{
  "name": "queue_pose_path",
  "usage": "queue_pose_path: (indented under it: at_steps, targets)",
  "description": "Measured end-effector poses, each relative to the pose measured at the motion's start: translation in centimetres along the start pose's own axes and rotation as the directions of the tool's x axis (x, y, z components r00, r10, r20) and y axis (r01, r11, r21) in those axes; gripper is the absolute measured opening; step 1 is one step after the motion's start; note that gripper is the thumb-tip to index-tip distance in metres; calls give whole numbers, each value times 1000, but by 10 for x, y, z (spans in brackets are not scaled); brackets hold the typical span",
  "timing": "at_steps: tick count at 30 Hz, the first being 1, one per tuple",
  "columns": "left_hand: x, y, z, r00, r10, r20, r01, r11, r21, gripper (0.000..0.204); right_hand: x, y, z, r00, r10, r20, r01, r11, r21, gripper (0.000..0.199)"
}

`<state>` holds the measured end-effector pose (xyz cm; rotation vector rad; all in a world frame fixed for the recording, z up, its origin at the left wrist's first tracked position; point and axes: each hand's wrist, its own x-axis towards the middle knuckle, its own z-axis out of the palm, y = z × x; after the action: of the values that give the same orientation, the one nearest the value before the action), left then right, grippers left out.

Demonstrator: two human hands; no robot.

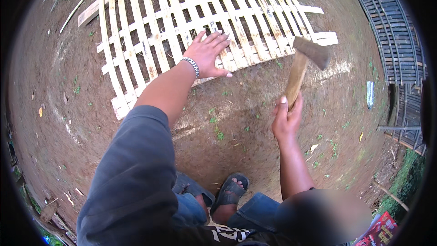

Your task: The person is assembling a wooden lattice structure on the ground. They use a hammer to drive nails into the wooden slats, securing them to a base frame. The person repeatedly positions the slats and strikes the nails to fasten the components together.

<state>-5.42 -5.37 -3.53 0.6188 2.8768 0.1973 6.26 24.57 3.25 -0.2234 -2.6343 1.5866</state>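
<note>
A panel of pale wooden slats (169, 16), crossed by several strips, lies on the ground in front of me. My left hand (207, 57) rests on its near edge with fingers spread and nothing in its grasp. To the right, my right hand (287, 118) is wrapped round the lower handle of a hatchet (298, 74). The hatchet is raised, its dark metal head uppermost, appearing close to the panel's near right corner; how high it hangs above the ground I cannot tell.
Brown soil with small weeds surrounds the panel. A thick wooden beam (89, 14) shows at its far left. Along the right stands a rack of dark poles (387, 18). A flattened clear plastic piece (370, 94) lies nearby. My sandalled feet (231, 193) are below.
</note>
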Motion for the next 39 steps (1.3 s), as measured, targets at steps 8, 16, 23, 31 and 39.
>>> queue_pose_path:
  at_steps: [8, 16, 23, 31, 39]
  targets:
    - [29, 5, 0, 989, 148, -6, -148, 987, 68, 119, 26, -79, -13, 850, -505, -152, 527, 817, 233, 23]
    - [33, 10, 1, 989, 146, 10, -146, 987, 64, 112, -15, 18, 12, 899, 359, 253, -94, 720, -687, 49]
    - [29, 9, 4, 988, 151, -13, -151, 988, 35, 110, 0, -23, -8, 998, -54, 36, 61, 978, -199, 48]
    - [30, 13, -2, 989, 145, 11, -145, 989, 19, 109, -10, 10, 12, 912, 283, 298, -28, 766, -643, 49]
    - [31, 8, 3, 989, 146, -28, -145, 989, 26, 107, 34, -54, 11, 981, -196, -14, 196, 978, 70, 42]
